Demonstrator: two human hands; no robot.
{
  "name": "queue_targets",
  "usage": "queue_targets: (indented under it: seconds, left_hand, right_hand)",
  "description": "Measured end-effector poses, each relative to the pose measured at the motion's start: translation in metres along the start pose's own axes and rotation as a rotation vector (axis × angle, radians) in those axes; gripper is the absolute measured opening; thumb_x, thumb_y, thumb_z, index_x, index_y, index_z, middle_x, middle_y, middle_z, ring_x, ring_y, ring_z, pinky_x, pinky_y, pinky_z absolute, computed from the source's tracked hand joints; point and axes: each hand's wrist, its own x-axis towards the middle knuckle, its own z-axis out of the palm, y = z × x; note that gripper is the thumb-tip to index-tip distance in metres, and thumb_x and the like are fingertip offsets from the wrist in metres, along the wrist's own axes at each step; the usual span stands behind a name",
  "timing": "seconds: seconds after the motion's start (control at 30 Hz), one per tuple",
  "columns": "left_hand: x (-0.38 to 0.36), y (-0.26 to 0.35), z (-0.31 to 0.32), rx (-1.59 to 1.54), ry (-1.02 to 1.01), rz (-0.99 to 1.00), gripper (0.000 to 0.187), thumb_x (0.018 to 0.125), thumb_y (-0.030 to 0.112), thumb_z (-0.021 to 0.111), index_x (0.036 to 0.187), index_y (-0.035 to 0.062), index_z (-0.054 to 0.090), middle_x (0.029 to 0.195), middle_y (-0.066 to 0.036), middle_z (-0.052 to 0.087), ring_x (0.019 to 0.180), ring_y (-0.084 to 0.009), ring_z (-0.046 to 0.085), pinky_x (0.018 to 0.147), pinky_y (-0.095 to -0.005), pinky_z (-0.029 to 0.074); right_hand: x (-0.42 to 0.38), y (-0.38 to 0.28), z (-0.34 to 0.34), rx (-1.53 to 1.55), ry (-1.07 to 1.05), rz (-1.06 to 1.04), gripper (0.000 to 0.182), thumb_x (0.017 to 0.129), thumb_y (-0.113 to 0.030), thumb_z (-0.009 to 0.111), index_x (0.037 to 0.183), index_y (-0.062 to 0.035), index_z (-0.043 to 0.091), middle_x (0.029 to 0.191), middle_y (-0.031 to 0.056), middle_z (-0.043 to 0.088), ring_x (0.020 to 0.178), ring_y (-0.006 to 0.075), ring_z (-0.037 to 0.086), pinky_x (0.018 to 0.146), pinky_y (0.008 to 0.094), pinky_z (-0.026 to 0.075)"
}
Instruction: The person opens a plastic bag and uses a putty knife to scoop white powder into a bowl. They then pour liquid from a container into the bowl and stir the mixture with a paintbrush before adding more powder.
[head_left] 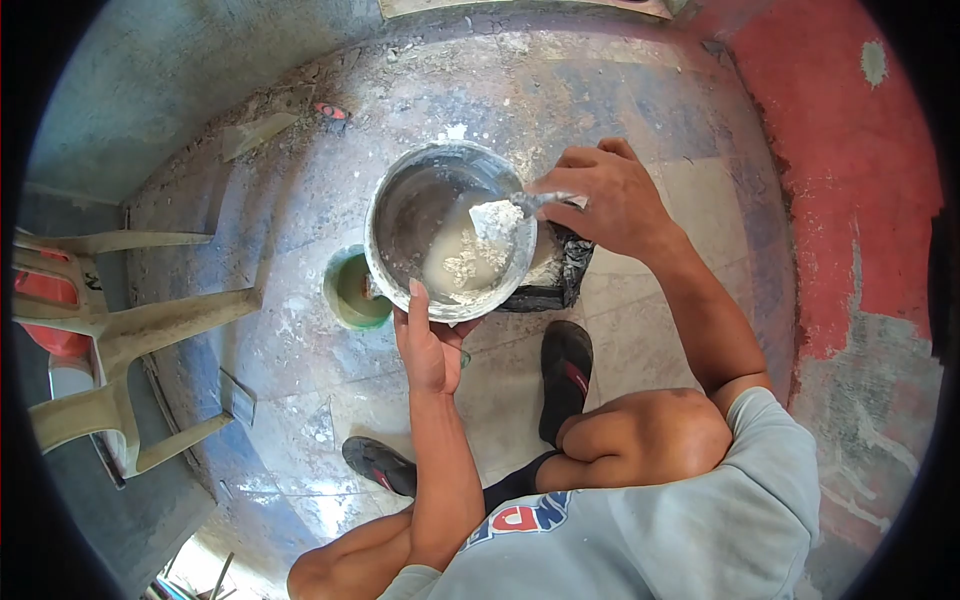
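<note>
A round metal bowl [402, 225] with a whitish, crusted rim is held up above the floor. My left hand [430, 350] grips its near side, thumb over the rim and fingers underneath. Cloudy liquid with clumps of white powder [472, 262] lies in the bottom. Over the bowl's right side, my right hand [615, 200] is closed around a small trowel [530, 202], whose blade carries a heap of white powder. Just below and right of the bowl sits a black plastic bag [575, 268], partly hidden. A green tub [358, 322] with murky liquid stands at the bowl's lower left.
A plastic chair [150, 325] lies on its side at the left, near a grey wall [190, 90]. A red object [330, 111] rests on the dusty tiled floor [640, 100] at the back. The red wall [840, 150] bounds the right side. My feet are below the bowl.
</note>
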Motion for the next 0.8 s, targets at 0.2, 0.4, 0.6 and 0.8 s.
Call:
queue_targets:
  seconds: [0.2, 0.4, 0.6, 0.8]
  left_hand:
    - [-0.001, -0.002, 0.001, 0.009, 0.023, -0.001, 0.055, 0.113, 0.041, 0.054, 0.156, 0.0091, 0.042, 0.15, -0.017, 0.058, 0.129, -0.0358, 0.066, 0.097, -0.0575, 0.065]
    - [-0.001, -0.002, 0.001, 0.011, 0.028, 0.002, 0.056, 0.113, 0.042, 0.054, 0.157, 0.0094, 0.041, 0.151, -0.017, 0.058, 0.13, -0.0357, 0.066, 0.098, -0.0573, 0.065]
    - [-0.001, -0.001, 0.002, 0.016, 0.04, -0.009, 0.057, 0.112, 0.043, 0.055, 0.156, 0.0091, 0.042, 0.151, -0.017, 0.058, 0.13, -0.0356, 0.066, 0.098, -0.0574, 0.065]
    - [-0.001, -0.001, 0.001, 0.011, 0.014, -0.001, 0.056, 0.112, 0.042, 0.055, 0.156, 0.0093, 0.042, 0.151, -0.017, 0.058, 0.13, -0.0357, 0.066, 0.098, -0.0577, 0.065]
  right_hand:
    - [0.001, 0.003, 0.003, 0.053, -0.042, 0.038, 0.023, 0.085, -0.026, 0.086, 0.108, -0.0224, 0.082, 0.098, 0.001, 0.074, 0.091, 0.0225, 0.069, 0.103, 0.041, 0.044]
    - [0.0, 0.011, 0.006, 0.043, 0.003, 0.067, 0.023, 0.085, -0.027, 0.086, 0.108, -0.0216, 0.082, 0.097, 0.001, 0.073, 0.091, 0.0225, 0.069, 0.102, 0.0412, 0.043]
    - [0.0, 0.013, 0.012, -0.086, 0.165, -0.013, 0.023, 0.085, -0.026, 0.086, 0.107, -0.023, 0.082, 0.095, -0.0008, 0.071, 0.091, 0.0198, 0.069, 0.1, 0.0402, 0.043]
    - [0.005, 0.01, 0.014, -0.194, 0.313, -0.099, 0.025, 0.08, -0.025, 0.087, 0.105, -0.0249, 0.082, 0.095, -0.0044, 0.068, 0.09, 0.0157, 0.068, 0.097, 0.0372, 0.042]
